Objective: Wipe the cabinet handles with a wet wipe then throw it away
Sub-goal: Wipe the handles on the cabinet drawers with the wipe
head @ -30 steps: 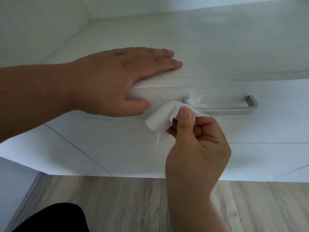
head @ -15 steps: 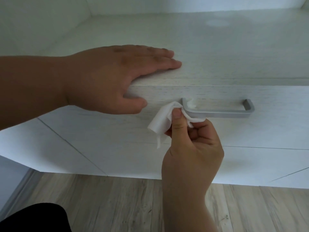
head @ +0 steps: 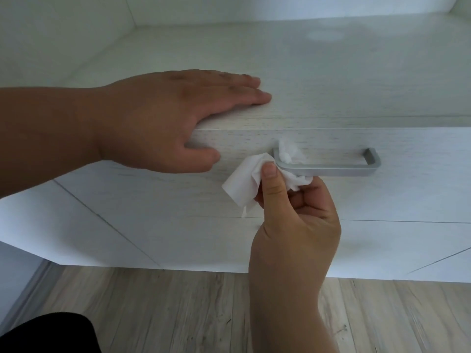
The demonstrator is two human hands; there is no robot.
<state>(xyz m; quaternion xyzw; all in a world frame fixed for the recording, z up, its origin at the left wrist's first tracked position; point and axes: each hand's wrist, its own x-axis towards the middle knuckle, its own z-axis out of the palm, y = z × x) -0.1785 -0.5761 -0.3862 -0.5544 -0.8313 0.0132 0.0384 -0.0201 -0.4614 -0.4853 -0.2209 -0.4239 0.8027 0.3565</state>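
Barely any change this last second: the grip of my right hand still pinches the wet wipe, now tucked round the left end of the drawer handle, left hand lying flat and relaxed on the cabinet top, so I reckon most of the bar's unwiped.

- Handle: left end hidden under wipe.
- Wipe: part buried in right hand.
- Left forearm: cut off at 9 o'clock.
- Right forearm: cut off at 6 o'clock.
- Dark shape, 7 o'clock: cropped; I cannot identify it.
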